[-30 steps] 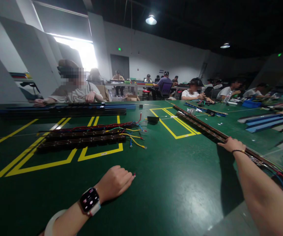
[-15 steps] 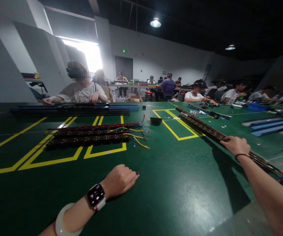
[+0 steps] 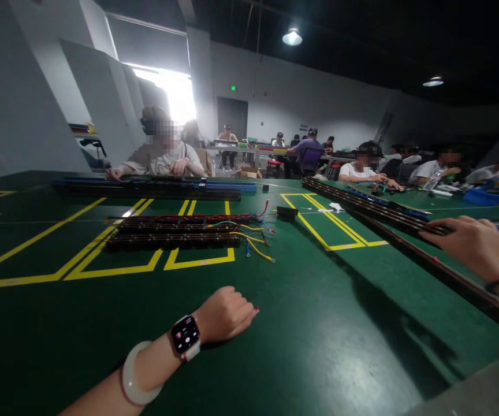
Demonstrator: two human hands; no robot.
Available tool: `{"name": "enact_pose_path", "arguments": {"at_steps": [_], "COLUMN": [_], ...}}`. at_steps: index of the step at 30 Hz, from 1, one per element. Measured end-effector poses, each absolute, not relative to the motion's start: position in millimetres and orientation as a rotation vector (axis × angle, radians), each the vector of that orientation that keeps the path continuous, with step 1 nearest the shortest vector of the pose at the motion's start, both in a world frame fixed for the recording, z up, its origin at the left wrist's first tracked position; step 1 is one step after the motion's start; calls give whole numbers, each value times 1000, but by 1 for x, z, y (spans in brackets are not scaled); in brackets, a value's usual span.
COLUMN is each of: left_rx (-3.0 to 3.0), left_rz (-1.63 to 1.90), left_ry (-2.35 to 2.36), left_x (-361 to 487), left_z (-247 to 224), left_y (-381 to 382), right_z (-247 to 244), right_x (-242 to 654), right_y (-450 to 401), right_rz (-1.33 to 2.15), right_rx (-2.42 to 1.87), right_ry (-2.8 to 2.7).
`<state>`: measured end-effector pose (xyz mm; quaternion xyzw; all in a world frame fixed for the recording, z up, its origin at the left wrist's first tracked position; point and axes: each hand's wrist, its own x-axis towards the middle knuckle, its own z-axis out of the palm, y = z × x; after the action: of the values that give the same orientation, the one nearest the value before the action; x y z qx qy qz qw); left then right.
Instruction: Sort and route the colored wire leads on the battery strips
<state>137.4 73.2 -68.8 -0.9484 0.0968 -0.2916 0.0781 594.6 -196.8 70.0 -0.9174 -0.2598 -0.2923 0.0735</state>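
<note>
My right hand [image 3: 470, 245] grips a long dark rail with copper-coloured lines [image 3: 362, 202], raised above the table. Below it lies another long dark strip [image 3: 440, 268], slanting across the right side. My left hand [image 3: 227, 315] rests curled on the green table [image 3: 293, 346]; a tiny red spot shows at its fingertips, and whether it holds anything is hidden. Beyond the left hand, several similar dark rails [image 3: 175, 238] lie side by side, with coloured wires [image 3: 256, 240] ending in ring terminals at their right ends.
A small black block [image 3: 287, 213] sits near the wire ends. Yellow tape outlines [image 3: 115, 271] mark the table. Across it a person [image 3: 163, 153] handles blue and black rails [image 3: 145, 188]. Another person [image 3: 364, 167] works at the far right, near a blue bin [image 3: 484, 196].
The rail in my right hand has come up off the table, exposing the dark strip below. The view has turned slightly left. My left hand stays resting on the table.
</note>
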Motion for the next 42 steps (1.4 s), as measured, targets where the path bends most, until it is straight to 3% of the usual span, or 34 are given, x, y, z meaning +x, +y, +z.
{"name": "enact_pose_path", "arguments": {"at_steps": [6, 14, 21, 27, 34, 38, 42], "left_rx": [-2731, -2793, -2919, -2960, -2874, -2943, -3278], "left_rz": [-938, -893, -736, -691, -777, -755, -732], "left_ry": [500, 573, 692, 741, 839, 688, 357], "left_x": [136, 136, 137, 139, 140, 139, 141], "left_z": [-65, -74, -86, -78, -83, -83, -75], "left_y": [57, 49, 49, 46, 46, 47, 46], "right_z": [67, 19, -15, -32, -26, 3, -9], "right_x": [499, 347, 243, 194, 181, 237, 317], "right_y": [-123, 7, 91, 128, 119, 98, 71], "right_rz": [-835, -261, 169, 256, 144, 120, 192], "right_rx": [-2384, -1950, -1868, -1817, -1663, -1405, -1478], "right_ry": [-1199, -1719, -1937, -1997, -2167, -2172, -2064]}}
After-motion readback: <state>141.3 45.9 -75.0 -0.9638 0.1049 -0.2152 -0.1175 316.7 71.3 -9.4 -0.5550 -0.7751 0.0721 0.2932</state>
